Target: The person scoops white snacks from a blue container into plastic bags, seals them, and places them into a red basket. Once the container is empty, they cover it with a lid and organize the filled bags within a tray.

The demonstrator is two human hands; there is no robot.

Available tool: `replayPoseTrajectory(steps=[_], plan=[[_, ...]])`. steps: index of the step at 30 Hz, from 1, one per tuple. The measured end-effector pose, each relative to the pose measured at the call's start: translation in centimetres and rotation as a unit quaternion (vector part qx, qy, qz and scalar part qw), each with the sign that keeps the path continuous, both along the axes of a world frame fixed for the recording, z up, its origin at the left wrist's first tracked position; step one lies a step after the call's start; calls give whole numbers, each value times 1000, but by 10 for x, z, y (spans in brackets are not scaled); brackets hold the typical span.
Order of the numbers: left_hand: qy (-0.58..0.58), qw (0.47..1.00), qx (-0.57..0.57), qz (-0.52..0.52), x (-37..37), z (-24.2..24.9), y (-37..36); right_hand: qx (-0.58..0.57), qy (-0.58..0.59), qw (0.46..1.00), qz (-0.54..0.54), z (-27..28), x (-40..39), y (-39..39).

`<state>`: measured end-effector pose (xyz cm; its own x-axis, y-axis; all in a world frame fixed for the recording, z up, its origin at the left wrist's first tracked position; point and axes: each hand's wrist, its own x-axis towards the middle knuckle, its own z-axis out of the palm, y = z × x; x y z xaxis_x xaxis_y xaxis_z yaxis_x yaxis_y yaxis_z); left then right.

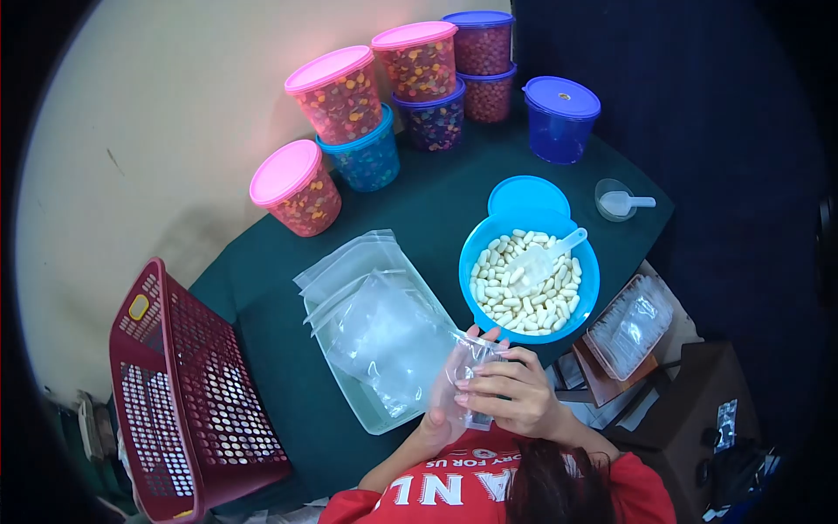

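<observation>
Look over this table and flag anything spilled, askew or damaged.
Nothing looks spilled or broken; the white oblong pieces sit inside the round bright-blue plastic bowl. Only mildly untidy: the clear plastic bags poke past the far end of the pale green rectangular tray, fanned unevenly rather than squared inside it.

Eight lidded tubs (pixel 334 100) are standing: three pink-lidded, four purple-lidded, one teal-lidded. Two bowls (pixel 469 288), two scoops (pixel 535 264), two trays (pixel 356 403), one basket (pixel 229 375) and one loose lid (pixel 528 197) are showing. Overlapping bags (pixel 377 336) and heaped capsules (pixel 546 310) are preventing an exact count.
</observation>
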<state>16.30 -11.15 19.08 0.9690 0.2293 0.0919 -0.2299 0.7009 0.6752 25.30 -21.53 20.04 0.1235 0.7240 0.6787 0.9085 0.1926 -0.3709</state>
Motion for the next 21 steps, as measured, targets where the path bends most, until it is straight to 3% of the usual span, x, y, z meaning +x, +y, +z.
replayPoseTrajectory(steps=[2,4,7,10,12,14,16,18,20,21], plan=[[78,994,69,33,6,7,-7,50,29,998,3,-7,6,5],[72,994,77,22,8,-9,-12,54,43,997,22,-2,16,11],[121,984,-98,82,13,-17,-22,28,13,998,58,-5,31,13],[157,976,-90,122,28,-12,-26,133,76,984,90,-11,40,12],[184,964,-89,171,34,-12,-30,105,82,984,115,-10,45,9],[103,962,-158,200,35,-26,-23,81,86,983,140,-5,59,7],[76,953,-172,237,36,-25,-14,43,163,980,101,2,90,0],[-63,950,-196,236,34,-30,-7,-25,78,995,-60,11,139,-3],[-84,945,-209,238,35,-30,-9,-185,36,974,-126,14,169,-1],[-76,942,-219,241,37,-28,-10,-186,37,974,-123,11,176,0]])
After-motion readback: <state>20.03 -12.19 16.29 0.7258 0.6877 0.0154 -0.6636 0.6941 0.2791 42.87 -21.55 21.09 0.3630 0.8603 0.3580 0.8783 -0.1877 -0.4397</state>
